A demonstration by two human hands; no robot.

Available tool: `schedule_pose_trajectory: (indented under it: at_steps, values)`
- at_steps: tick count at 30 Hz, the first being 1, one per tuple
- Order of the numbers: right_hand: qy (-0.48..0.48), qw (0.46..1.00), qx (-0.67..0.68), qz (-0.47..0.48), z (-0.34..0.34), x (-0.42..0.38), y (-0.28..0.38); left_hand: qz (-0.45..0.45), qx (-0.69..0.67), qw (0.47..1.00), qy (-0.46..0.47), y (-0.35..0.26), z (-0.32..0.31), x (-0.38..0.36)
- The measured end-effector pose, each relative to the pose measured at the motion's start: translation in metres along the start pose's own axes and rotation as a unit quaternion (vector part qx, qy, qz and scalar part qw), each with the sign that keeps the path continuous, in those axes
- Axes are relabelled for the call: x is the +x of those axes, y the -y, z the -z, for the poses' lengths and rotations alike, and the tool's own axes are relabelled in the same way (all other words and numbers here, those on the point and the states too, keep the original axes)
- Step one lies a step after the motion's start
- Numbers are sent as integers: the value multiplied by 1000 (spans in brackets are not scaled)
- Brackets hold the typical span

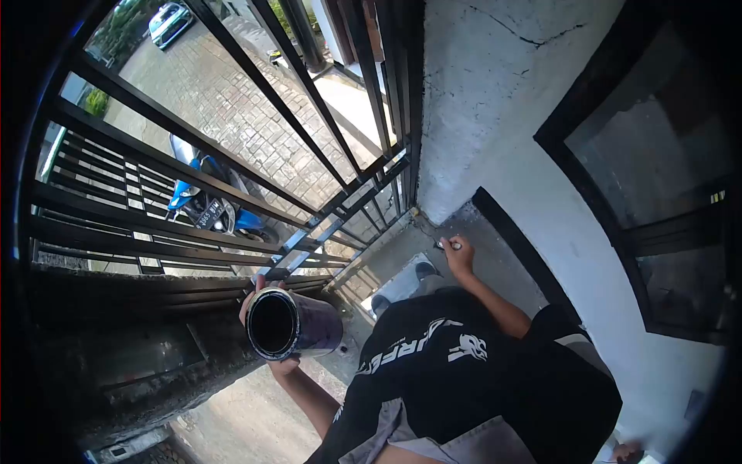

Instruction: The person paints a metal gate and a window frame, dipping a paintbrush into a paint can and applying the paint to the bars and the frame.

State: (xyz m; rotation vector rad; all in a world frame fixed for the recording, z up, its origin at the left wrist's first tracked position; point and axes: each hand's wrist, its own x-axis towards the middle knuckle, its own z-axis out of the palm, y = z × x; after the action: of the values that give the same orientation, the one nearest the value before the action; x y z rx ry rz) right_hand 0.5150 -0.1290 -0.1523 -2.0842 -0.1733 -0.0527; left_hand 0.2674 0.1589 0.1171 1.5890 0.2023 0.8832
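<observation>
A black barred gate [232, 155] fills the left of the view, with a brick-paved street and a parked blue scooter [205, 205] beyond it. A white wall [495, 100] with a dark-framed window [657, 170] rises on the right, above a concrete floor [495, 263]. Below, a person in a black printed shirt [456, 363] stands close to the gate.

The left hand [267, 325] is wrapped around a dark can [292, 323], fingers curled over its far side and thumb under its rim, held in the air just in front of the gate's lower bars. The can lies on its side: its long axis runs roughly level, left to right, and its open mouth points toward the camera and slightly left, showing a black interior.

The right hand [457, 251] is closed around a small brush [447, 246], held low near the floor where gate and wall meet, well apart from the can.
</observation>
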Motion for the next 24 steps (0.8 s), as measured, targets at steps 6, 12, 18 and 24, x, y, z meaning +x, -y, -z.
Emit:
schedule_pose_trajectory:
  at_steps: [6, 12, 18, 24]
  values:
    - [-35, 987, -158, -22, 52, -2, -96, 14, -51, 995, 83, 25, -39, 42]
    - [-159, 914, -245, -279, 91, -46, -143, 56, -65, 989, 120, 41, -60, 51]
    - [-220, 890, -248, -314, 91, -121, -156, 124, -70, 972, 187, 54, -59, 54]
    - [-233, 888, -194, -344, 64, -171, -127, 167, -67, 958, 223, 70, -60, 50]
